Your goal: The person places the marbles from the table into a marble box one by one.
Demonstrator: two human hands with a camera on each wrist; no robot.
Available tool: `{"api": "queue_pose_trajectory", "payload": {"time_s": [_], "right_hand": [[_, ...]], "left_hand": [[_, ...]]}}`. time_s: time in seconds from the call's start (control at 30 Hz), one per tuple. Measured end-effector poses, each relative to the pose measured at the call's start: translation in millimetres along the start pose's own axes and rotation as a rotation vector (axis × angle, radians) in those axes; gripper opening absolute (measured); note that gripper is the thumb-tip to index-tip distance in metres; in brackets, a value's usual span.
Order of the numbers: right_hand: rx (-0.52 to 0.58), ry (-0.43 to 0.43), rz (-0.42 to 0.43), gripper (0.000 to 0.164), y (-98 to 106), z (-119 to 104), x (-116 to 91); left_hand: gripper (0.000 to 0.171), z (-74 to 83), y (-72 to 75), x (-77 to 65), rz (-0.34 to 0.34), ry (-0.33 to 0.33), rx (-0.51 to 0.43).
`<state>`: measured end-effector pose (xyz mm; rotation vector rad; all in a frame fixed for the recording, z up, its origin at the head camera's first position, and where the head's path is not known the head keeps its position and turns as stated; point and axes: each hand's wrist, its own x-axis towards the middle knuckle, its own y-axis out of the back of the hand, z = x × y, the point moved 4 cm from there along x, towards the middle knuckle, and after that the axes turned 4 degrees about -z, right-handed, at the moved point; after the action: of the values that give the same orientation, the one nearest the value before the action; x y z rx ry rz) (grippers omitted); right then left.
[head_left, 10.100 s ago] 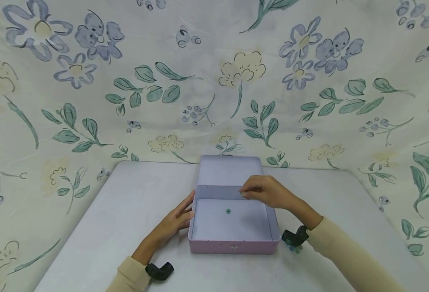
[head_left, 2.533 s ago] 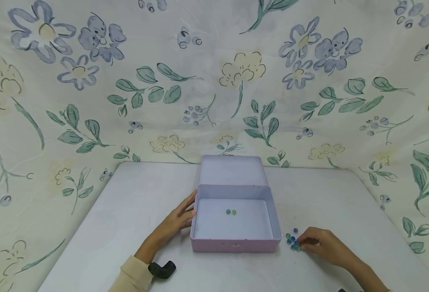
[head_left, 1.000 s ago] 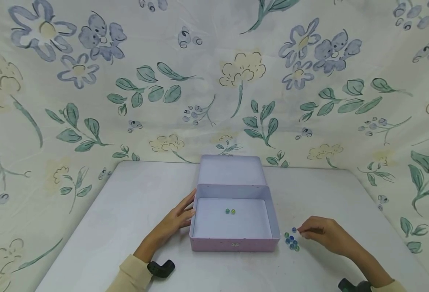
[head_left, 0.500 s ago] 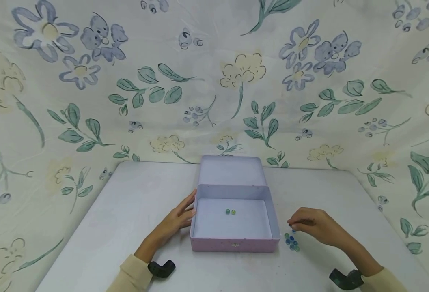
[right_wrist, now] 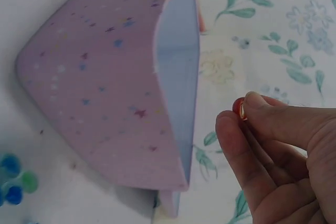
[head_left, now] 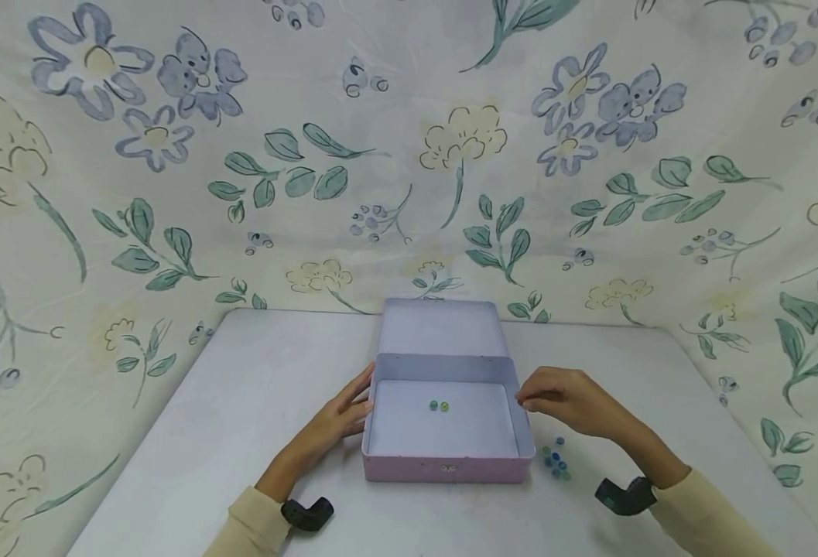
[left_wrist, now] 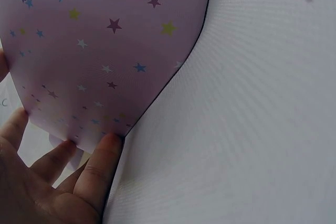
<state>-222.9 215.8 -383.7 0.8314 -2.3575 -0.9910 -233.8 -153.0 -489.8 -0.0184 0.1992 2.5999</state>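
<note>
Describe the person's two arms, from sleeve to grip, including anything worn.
The left sleeve and right sleeve are plain, cream-beige and long. Beside each cuff sits a matte black, angular device, one on the left and one on the right; no cable shows. The left grip and right grip are ungloved.

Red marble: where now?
In the right wrist view, right of centre, the red marble is pinched in the right hand, right of the pink box.
</note>
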Motion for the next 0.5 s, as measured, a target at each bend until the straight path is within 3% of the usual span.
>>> {"api": "queue_pose_trajectory", "payload": {"time_s": [0.5], "right_hand": [[-0.013, 0.078, -0.069, 0.014, -11.3, -19.9, 59.6]], "left_hand": [[0.064, -4.6, 1.8, -1.1, 0.013, 0.009, 0.0]]}}
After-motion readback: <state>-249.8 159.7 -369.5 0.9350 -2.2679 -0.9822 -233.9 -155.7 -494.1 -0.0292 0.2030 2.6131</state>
